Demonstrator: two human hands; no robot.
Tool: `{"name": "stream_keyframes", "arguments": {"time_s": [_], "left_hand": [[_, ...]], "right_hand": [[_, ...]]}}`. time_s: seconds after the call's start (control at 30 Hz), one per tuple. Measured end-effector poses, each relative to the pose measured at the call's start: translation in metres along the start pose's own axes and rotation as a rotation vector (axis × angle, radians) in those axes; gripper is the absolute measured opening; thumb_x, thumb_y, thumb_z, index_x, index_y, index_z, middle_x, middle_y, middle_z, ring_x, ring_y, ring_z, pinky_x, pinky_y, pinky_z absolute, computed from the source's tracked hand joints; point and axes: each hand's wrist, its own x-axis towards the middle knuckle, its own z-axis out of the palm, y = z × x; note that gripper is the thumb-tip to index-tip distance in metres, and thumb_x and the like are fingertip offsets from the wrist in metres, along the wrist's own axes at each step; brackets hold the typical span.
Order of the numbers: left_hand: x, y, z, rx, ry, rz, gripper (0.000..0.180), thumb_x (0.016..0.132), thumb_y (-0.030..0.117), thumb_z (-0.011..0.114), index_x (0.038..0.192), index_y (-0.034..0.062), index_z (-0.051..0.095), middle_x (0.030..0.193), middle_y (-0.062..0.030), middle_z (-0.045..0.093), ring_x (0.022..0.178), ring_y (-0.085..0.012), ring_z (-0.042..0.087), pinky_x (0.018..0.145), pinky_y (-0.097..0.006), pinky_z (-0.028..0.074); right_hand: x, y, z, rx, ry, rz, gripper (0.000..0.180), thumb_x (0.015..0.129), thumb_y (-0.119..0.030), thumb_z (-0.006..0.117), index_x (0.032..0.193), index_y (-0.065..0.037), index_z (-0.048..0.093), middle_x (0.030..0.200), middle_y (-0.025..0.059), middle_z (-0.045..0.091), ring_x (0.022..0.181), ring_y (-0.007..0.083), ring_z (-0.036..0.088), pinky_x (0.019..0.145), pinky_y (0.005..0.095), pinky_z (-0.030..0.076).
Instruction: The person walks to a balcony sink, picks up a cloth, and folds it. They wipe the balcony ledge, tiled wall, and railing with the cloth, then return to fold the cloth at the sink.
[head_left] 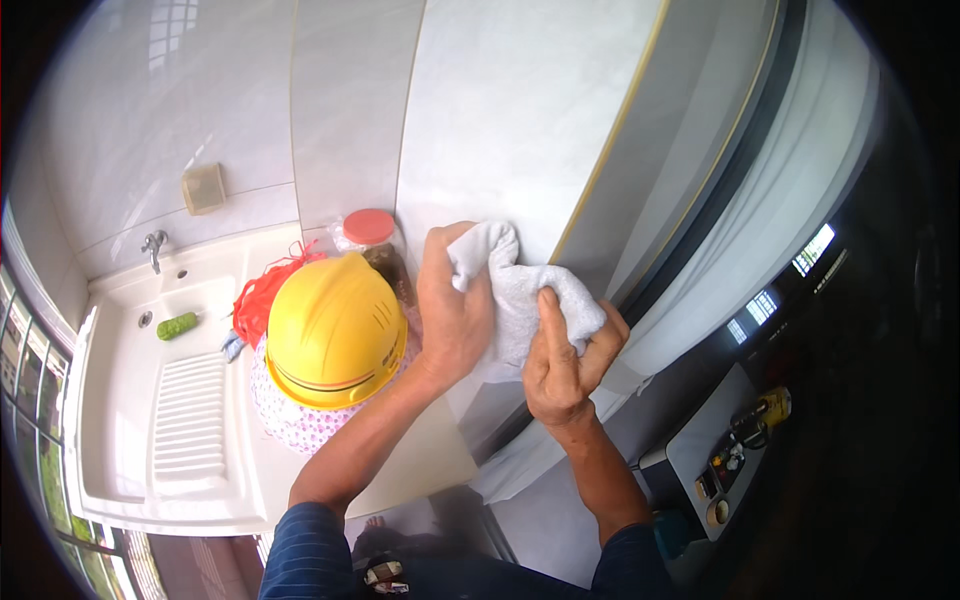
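Both hands, left hand [452, 310] and right hand [562, 365], have fingers curled tight around the white cloth [520, 290] pressed against the pale panel [500, 130] (yellow hard hat [335, 330] sits just left), so I'd keep pressure flat, overlapping strokes.

White cloth [520, 290], yellow helmet [335, 330] (red-lidded jar [372, 232] behind)

In the middle of the frame, the left hand [452, 310] and the right hand [565, 362] both press a white cloth [520, 290] against a pale wall panel [510, 120]. A yellow hard hat [335, 330] sits just left, beside a white sink [150, 400].
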Motion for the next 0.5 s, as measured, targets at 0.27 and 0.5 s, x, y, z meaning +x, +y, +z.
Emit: {"name": "stream_keyframes", "arguments": {"time_s": [0.27,0.5], "left_hand": [[0.105,-0.009,0.016,-0.055,0.058,0.140,0.023,0.084,-0.005,0.054,0.106,-0.0002,0.051,0.094,-0.0203,0.056,0.084,-0.0356,0.056,0.075,-0.040,0.046],[0.025,-0.057,0.008,-0.190,0.164,-0.253,0.020,0.089,0.002,0.054,0.108,-0.0016,0.049,0.100,-0.0199,0.054,0.093,-0.0318,0.053,0.084,-0.039,0.043]], "right_hand": [[0.119,-0.025,0.022,-0.448,-0.179,-0.155,0.030,0.081,-0.004,0.072,0.110,-0.006,0.070,0.102,0.0121,0.051,0.116,0.0348,0.048,0.100,0.0529,0.035],[0.087,-0.030,0.041,-0.388,-0.509,-0.295,0.013,0.078,-0.005,0.065,0.090,-0.002,0.070,0.095,0.0141,0.058,0.120,0.0360,0.050,0.107,0.0623,0.027]]}}
